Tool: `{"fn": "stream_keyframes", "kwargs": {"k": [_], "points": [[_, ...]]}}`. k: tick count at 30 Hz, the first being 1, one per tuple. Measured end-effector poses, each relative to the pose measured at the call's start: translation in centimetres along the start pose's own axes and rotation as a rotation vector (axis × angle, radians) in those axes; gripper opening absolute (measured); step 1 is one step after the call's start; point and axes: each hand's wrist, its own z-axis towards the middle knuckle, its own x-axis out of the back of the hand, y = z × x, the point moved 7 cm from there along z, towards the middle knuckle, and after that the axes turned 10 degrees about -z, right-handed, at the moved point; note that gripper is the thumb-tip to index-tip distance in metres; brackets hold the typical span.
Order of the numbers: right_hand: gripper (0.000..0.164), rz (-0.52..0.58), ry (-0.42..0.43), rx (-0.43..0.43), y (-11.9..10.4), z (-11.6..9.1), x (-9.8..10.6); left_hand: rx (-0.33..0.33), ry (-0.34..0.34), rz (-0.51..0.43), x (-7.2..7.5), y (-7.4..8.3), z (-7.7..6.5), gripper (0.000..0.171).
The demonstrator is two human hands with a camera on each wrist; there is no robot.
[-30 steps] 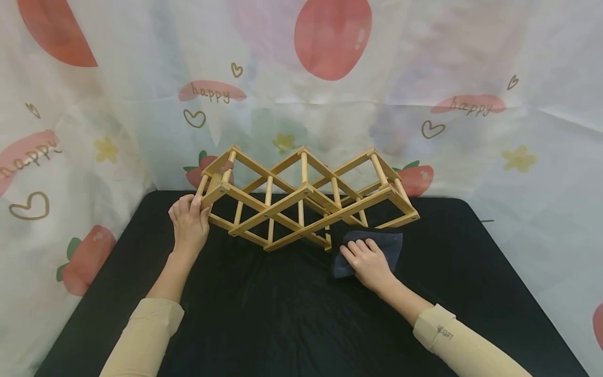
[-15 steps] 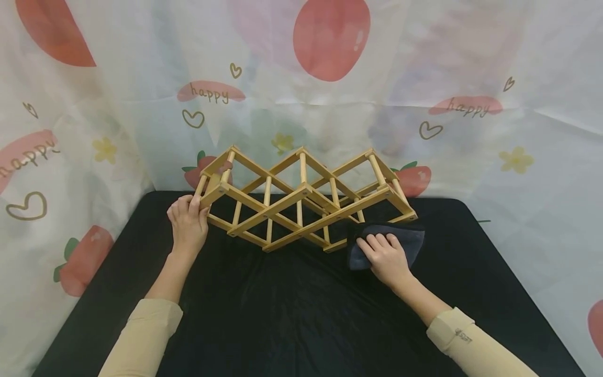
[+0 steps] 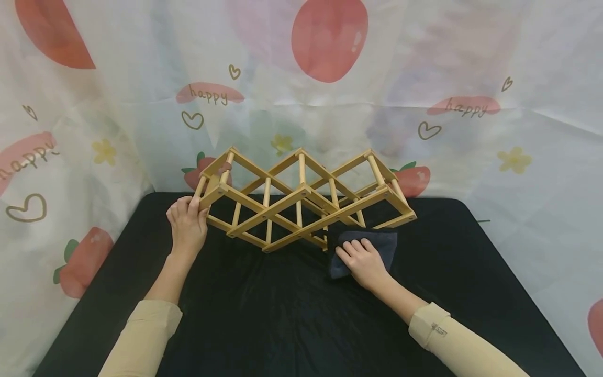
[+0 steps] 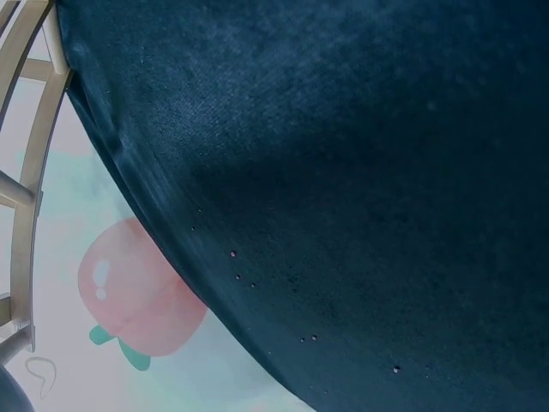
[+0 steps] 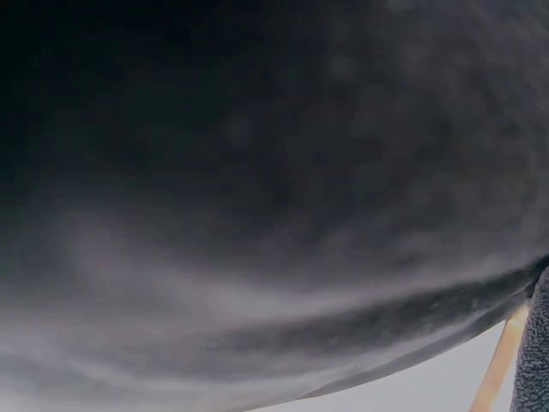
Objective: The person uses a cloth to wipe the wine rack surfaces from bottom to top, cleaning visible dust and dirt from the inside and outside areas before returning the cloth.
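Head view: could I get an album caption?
A left hand grips a wooden lattice rack; the right hand holds a dark cloth.

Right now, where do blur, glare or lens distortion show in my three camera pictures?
Head view: fairly evenly lit, with the wooden lattice rack, left hand and right hand all distinct. Left wrist view: rack slats look bowed, black tablecloth blue-tinted. Right wrist view: mostly dark, hazy blur; only the towel and a pale wooden slat stand out, lower right.
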Motion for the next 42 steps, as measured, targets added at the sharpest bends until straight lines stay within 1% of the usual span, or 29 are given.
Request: {"fn": "stream_keyframes", "kwargs": {"k": [5, 10, 15, 18, 22, 24, 26, 28, 32, 33, 35, 39, 42], "points": [[0.019, 0.014, 0.005, -0.026, 1.2, -0.7, 0.4, -0.002, 0.004, -0.006, -0.1, 0.0, 0.0, 0.04], [0.029, 0.018, 0.018, -0.059, 2.6, -1.2, 1.2, -0.003, 0.006, -0.006, 0.0, 0.0, -0.1, 0.041], [0.03, 0.027, 0.056, -0.109, 3.8, -1.7, 1.8, -0.007, 0.003, -0.003, -0.1, 0.0, 0.0, 0.04], [0.032, 0.027, 0.06, -0.117, 4.1, -1.9, 2.0, -0.01, 0.003, 0.003, -0.1, 0.0, 0.0, 0.04], [0.039, 0.01, 0.031, -0.108, 4.0, -1.8, 2.3, -0.006, 0.004, 0.007, 0.0, -0.1, 0.0, 0.041], [0.041, 0.015, 0.031, -0.118, 4.0, -1.8, 2.7, -0.003, 0.001, 0.006, 0.0, -0.1, 0.0, 0.041], [0.038, 0.025, 0.041, -0.14, 4.0, -2.0, 3.2, 0.0, -0.003, 0.004, 0.0, -0.1, 0.0, 0.041], [0.033, 0.04, 0.075, -0.169, 4.1, -2.2, 3.8, 0.002, -0.008, 0.003, 0.0, 0.0, 0.0, 0.04], [0.035, 0.069, 0.137, -0.247, 4.6, -2.9, 5.2, 0.007, -0.011, 0.004, 0.1, -0.1, 0.0, 0.039], [0.035, 0.077, 0.161, -0.271, 4.8, -3.1, 5.5, 0.007, -0.009, 0.003, 0.1, -0.1, 0.0, 0.039], [0.032, 0.08, 0.182, -0.319, 5.2, -3.6, 6.0, 0.01, -0.007, -0.002, 0.2, -0.2, 0.0, 0.038], [0.027, 0.05, 0.225, -0.403, 5.9, -4.6, 7.0, 0.013, -0.012, -0.008, 0.2, -0.1, 0.0, 0.039], [0.028, 0.023, 0.259, -0.43, 6.3, -5.0, 7.6, 0.011, -0.02, 0.0, 0.3, 0.1, -0.1, 0.04]]}}
